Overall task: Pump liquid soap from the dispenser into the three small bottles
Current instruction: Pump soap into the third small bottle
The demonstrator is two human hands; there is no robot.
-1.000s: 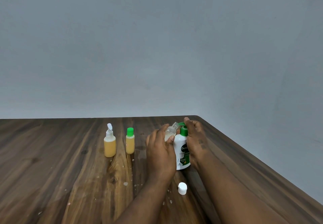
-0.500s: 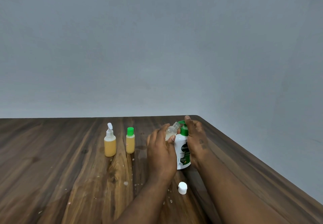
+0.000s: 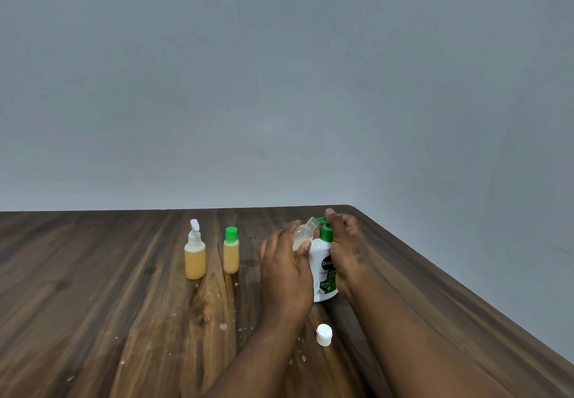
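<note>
Head view: I am filling third bottle (image 3: 302,232), left grip (image 3: 285,273) pinching it, right grip (image 3: 345,248) clasping dispenser (image 3: 323,268); next, steady pumping.

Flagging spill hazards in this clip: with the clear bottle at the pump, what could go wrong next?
The left hand holds the clear bottle tilted at the dispenser spout; soap may miss its narrow mouth, adding to the droplets on the table. The white cap lying loose between the forearms could get knocked away.
</note>
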